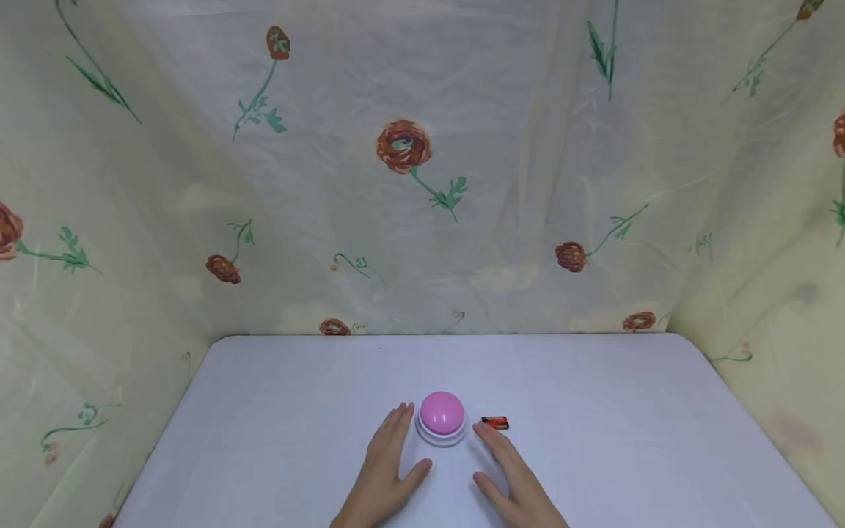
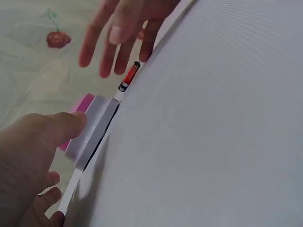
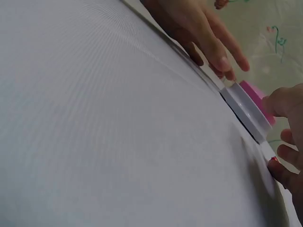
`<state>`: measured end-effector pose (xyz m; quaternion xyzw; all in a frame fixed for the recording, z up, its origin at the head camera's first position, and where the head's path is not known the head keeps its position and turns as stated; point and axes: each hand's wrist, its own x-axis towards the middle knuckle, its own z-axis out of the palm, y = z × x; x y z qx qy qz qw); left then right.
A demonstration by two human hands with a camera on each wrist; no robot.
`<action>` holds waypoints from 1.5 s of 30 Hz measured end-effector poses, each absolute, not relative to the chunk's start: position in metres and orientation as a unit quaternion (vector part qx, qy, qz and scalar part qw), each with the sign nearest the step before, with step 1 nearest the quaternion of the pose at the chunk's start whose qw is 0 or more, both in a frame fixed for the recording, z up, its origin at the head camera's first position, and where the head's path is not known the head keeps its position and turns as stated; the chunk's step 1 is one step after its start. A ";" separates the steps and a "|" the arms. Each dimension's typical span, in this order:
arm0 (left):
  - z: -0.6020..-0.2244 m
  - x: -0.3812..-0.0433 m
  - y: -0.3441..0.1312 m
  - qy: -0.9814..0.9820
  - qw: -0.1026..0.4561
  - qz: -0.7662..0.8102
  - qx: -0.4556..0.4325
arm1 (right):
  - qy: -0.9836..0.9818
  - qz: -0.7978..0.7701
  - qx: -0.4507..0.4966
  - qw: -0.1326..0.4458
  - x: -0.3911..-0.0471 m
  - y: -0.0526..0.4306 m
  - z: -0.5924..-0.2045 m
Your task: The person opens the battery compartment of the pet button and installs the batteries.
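Note:
A round push light or button with a pink dome [image 1: 442, 413] and a white base [image 2: 97, 127] sits on the white table between both hands. To its left is my left hand [image 1: 385, 467], fingers straight and thumb spread, apart from it in the head view. My right hand [image 1: 516, 480] is on the other side, its fingers extended and holding nothing. Just beyond the right fingertips lie small red-and-black batteries [image 1: 495, 422], side by side on the table. In the right wrist view the batteries are mostly hidden behind the right fingers.
The white table [image 1: 297, 396] has rounded far corners. Pale cloth with printed flowers [image 1: 403, 147] hangs behind it and along both sides.

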<state>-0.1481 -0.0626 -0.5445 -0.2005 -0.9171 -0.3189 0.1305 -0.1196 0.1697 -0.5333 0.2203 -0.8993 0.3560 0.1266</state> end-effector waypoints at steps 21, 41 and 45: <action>-0.551 -0.163 -0.049 -0.920 0.152 -0.319 -0.173 | -0.886 0.432 0.142 0.088 -0.139 0.131 -0.535; -0.550 -0.164 -0.053 -0.903 0.178 -0.346 -0.183 | -0.873 0.424 0.204 0.127 -0.142 0.134 -0.539; -0.548 -0.163 -0.054 -0.891 0.188 -0.369 -0.187 | -0.857 0.437 0.228 0.149 -0.141 0.135 -0.538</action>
